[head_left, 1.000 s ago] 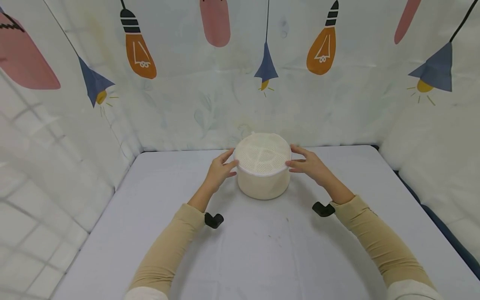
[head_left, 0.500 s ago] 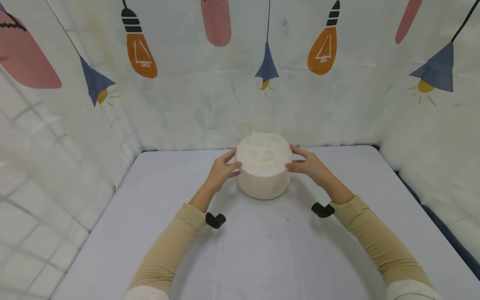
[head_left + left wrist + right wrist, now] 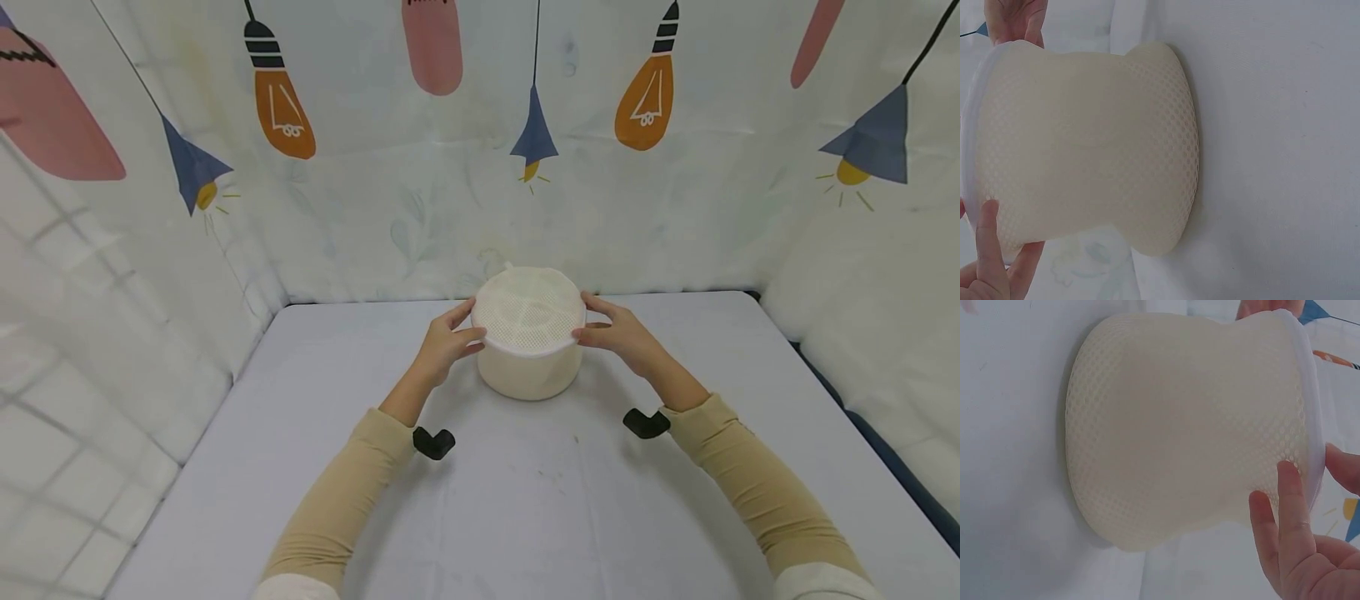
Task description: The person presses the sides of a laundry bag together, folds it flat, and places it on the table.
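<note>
A cream mesh laundry bag (image 3: 529, 375), round like a drum with a white-trimmed upper rim, stands upright on the white table near its back edge. My left hand (image 3: 446, 343) pinches the rim on the left side, thumb in front and fingers along the wall. Opposite it, my right hand (image 3: 621, 336) pinches the rim on the right. In the left wrist view the bag's mesh wall (image 3: 1091, 144) bows inward at mid-height, with a wider base. Seen from the right wrist, two fingertips (image 3: 1289, 472) press the mesh below the rim. The bag's inside is hidden.
The white-covered table (image 3: 517, 517) spreads in front of the bag, with a few small specks on it. A white wall cloth (image 3: 360, 217) printed with lamps and bulbs hangs close behind. Dark wrist mounts (image 3: 433, 443) sit below each hand.
My left hand has shifted slightly to the right along the rim, and the bag's top has edged a little the same way. The right hand stays nearly still.
</note>
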Demonstrator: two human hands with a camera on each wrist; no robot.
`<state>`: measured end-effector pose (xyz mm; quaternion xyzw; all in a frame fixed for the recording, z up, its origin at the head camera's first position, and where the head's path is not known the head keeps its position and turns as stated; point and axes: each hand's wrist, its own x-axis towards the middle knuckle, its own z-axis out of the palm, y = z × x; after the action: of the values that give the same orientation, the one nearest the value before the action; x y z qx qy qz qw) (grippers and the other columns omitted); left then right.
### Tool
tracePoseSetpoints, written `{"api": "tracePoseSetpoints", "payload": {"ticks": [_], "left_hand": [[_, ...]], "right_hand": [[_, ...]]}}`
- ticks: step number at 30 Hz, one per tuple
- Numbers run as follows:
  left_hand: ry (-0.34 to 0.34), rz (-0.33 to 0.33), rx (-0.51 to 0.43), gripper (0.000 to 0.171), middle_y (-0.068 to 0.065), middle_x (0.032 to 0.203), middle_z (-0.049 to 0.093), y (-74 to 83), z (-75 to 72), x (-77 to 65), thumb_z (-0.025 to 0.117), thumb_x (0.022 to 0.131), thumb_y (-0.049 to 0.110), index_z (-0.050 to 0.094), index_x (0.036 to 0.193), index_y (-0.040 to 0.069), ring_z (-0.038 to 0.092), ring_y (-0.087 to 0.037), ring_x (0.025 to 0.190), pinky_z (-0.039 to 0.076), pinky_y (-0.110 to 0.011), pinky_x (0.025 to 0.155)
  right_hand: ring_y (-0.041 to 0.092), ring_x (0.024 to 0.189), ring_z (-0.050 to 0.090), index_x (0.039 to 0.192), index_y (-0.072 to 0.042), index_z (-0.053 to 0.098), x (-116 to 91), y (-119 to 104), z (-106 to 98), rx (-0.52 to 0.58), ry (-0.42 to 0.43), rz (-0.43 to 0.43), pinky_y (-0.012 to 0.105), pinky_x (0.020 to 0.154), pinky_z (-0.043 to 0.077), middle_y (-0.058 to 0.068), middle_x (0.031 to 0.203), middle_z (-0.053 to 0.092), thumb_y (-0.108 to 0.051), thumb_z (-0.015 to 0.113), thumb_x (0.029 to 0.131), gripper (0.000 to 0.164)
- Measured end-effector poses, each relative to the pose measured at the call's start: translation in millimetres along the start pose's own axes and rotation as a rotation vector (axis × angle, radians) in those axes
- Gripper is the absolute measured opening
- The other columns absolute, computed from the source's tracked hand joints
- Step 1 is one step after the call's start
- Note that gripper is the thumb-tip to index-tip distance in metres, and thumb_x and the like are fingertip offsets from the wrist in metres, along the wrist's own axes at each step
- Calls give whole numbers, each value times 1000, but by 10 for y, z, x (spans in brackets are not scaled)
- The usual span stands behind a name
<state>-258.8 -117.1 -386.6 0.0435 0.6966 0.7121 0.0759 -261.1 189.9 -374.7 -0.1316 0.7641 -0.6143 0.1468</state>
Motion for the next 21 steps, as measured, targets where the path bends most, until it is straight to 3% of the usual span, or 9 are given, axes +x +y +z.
{"api": "tracePoseSetpoints", "payload": {"ticks": [21], "left_hand": [[8,1,-7,67,-13,166,28,-17,11,-30,62,96,-6,36,158,3,54,-36,132,56,-35,95]], "right_hand": [[41,144,39,164,-4,14,-2,16,40,10,13,7,53,118,30,12,170,15,-6,68,95,87]]}}
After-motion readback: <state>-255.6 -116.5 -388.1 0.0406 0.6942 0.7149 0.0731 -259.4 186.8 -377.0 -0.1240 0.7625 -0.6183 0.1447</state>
